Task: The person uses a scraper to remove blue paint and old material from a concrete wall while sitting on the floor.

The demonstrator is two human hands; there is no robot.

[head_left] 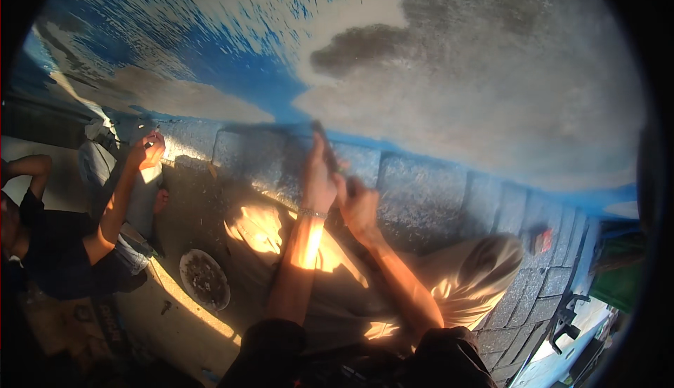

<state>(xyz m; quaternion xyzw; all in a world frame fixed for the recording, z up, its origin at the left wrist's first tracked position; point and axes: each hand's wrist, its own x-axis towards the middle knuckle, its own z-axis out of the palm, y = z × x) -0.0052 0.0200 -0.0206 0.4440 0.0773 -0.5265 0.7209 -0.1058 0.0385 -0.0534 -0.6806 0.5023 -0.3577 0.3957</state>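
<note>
Quantities: two bare hands of the wearer, one slim dark tool, one round bowl, one large painted surface, one co-worker at left.

Right hand: fingers curled into a near-fist, closed on the lower end of the slim dark tool. Left hand: just left of the right hand, fingers pointing toward the far side along the tool; blurred, so cannot tell whether gripping or only resting against it. One bracelet on the left wrist.

Tool position: middle of the scene, slanting far and left from the right hand, tip in line with the blue lower border of the painted surface — cannot tell whether in contact.

Container: bowl on the ground, left of the wearer's tan trousers, with a pale rim and grey-brown bits inside; too small to identify.

Surroundings: painted surface across the far side, patched blue, off-white and grey; along its foot, a row of grey blocks. At left, co-worker's hand raised, fingers bent — contents unclear. At right, one small red item on grey paving and one black clamp-like object.
</note>
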